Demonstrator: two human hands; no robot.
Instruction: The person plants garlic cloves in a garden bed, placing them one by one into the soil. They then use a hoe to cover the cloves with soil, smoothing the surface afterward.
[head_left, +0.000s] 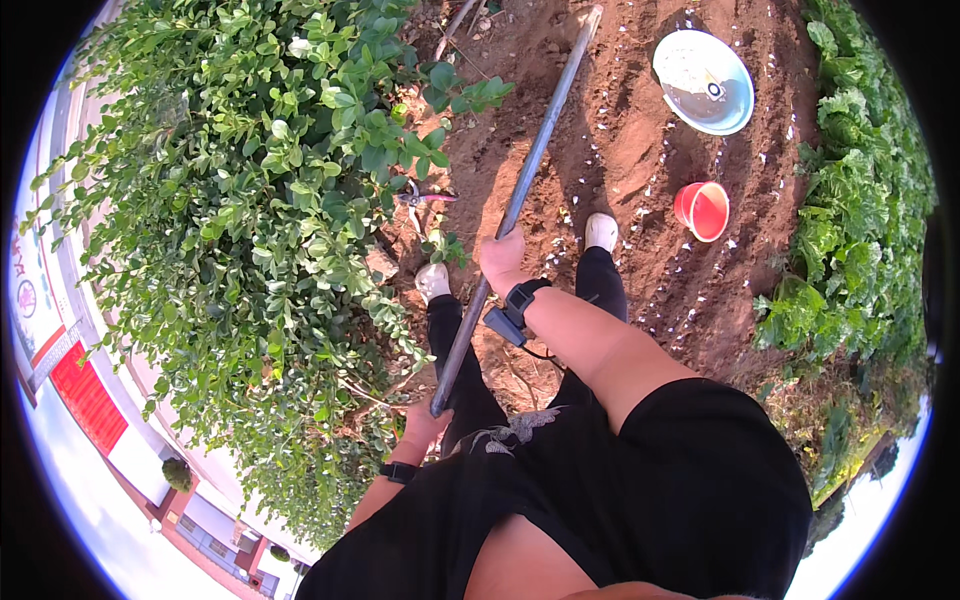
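Both my hands are wrapped around a long pole-like handle (546, 124), which slants from my waist up and away over the soil. My left hand (424, 424) grips its near end, beside my thigh. Farther along the shaft, my right hand (504, 256) holds it in front of my shins. The handle's pale far end (592, 16) is over the reddish-brown soil (517, 142); what kind of head it carries cannot be made out. Small white pieces resembling garlic cloves (635, 225) lie in rows along furrows to the right. My feet stand apart on the soil.
A light-blue basin (739, 105) holding white pieces and a small round-marked object stands ahead right. Nearer is a red bucket (709, 211). Red-handled pruning shears (420, 199) lie by the leafy shrub (285, 187) on the left. Leafy green vegetables (847, 187) border the right side.
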